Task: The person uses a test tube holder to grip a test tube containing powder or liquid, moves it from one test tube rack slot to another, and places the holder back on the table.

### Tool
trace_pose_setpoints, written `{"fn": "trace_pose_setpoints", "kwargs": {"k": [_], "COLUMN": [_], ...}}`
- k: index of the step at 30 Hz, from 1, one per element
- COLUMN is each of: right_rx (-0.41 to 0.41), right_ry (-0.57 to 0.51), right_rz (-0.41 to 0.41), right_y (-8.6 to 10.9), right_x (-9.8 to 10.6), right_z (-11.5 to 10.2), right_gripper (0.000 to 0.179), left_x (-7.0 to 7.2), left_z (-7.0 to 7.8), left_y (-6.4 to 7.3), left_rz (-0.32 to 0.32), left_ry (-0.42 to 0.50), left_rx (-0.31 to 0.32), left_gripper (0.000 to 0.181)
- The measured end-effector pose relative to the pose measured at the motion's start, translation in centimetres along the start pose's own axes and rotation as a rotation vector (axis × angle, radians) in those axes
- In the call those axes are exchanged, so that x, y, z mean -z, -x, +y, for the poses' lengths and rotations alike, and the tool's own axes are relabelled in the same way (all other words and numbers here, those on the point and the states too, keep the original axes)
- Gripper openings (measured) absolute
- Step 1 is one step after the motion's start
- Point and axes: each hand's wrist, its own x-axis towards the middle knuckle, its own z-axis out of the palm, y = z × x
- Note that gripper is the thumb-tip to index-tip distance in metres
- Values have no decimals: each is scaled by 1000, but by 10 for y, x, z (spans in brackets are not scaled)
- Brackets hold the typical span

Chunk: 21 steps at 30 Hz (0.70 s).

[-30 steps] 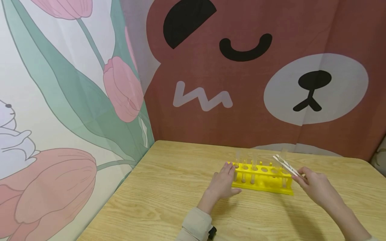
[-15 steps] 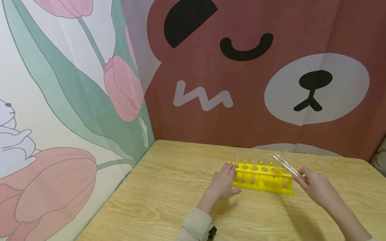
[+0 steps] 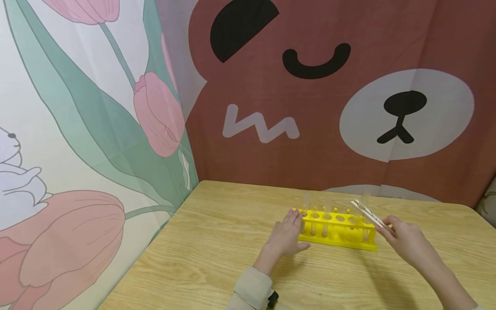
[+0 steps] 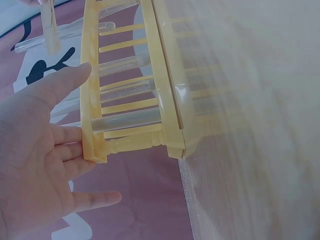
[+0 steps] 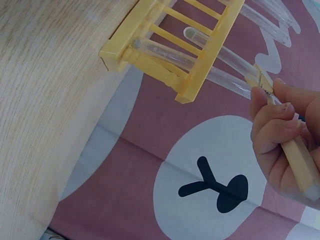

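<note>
A yellow test tube rack (image 3: 337, 244) stands on the table with several clear test tubes (image 3: 324, 228) upright in its holes. Straight fingers of my left hand (image 3: 284, 239) rest on the left end of its top rail, the thumb spread toward the front. At the other end, my right hand (image 3: 407, 243) pinches a wooden test tube clamp (image 3: 368, 213), which slants up to the left over the rack. In the right wrist view, the clamp's jaws meet a clear test tube (image 5: 227, 56) whose rounded bottom hangs above the rack's base. Beside it, another tube (image 5: 170, 56) reaches down to the base.
The wooden table (image 3: 201, 245) extends to the left and in front of the rack. Behind it hangs a brown cloth (image 3: 252, 165) with a bear print, and at the left a tulip-print cloth (image 3: 85, 159). Drying pegs (image 3: 348, 211) stick up along the rack's back.
</note>
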Motion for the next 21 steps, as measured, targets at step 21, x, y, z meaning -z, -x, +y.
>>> {"fn": "trace_pose_setpoints", "kwargs": {"k": [21], "right_rx": [21], "right_ry": [-15], "right_rz": [13], "right_y": [0], "right_x": [-2], "right_z": [1], "right_gripper": [21], "left_x": [1], "left_z": [0], "left_y": [1], "left_rz": [-1], "left_ry": [14], "left_rx": [-1], "left_gripper": [79]}}
